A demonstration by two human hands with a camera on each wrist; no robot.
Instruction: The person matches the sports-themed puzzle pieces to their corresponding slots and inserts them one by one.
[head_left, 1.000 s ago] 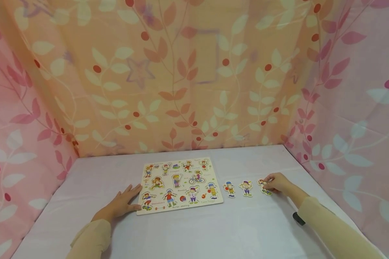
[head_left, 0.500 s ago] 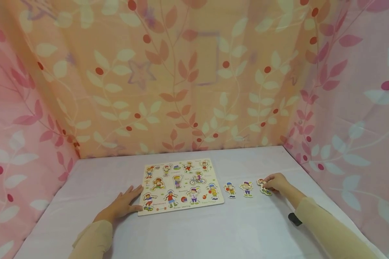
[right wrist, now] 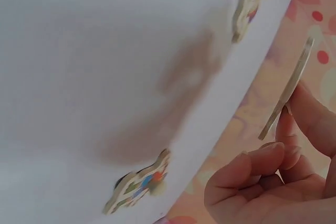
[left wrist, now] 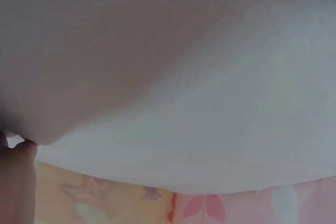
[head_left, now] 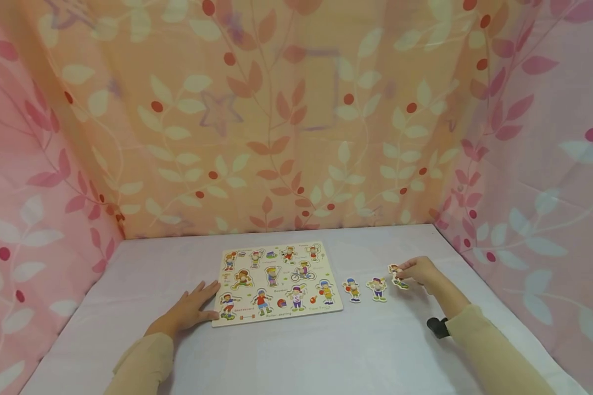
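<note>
My right hand (head_left: pixel 420 274) pinches a flat wooden puzzle piece (head_left: pixel 400 283) of a child on a skateboard between thumb and finger. In the right wrist view that piece is seen edge-on, off the table. Two more puzzle pieces lie to its left: a purple-capped figure (head_left: pixel 377 289) and a blue-capped figure (head_left: pixel 352 289), each with a small round knob. My left hand (head_left: pixel 190 310) rests by the left edge of the puzzle board (head_left: pixel 294 285), fingers extended, thumb near its lower corner. The left wrist view shows only a part of that hand (left wrist: pixel 18 177).
A white cloth (head_left: pixel 296 356) covers the table. Floral curtains (head_left: pixel 296 137) stand along the back and both sides. Under the right sleeve (head_left: pixel 489 345) hangs a small black object (head_left: pixel 437 327).
My right hand has lifted the skateboarder piece off the table and moved it slightly up and left in view. The left hand stays by the board.
</note>
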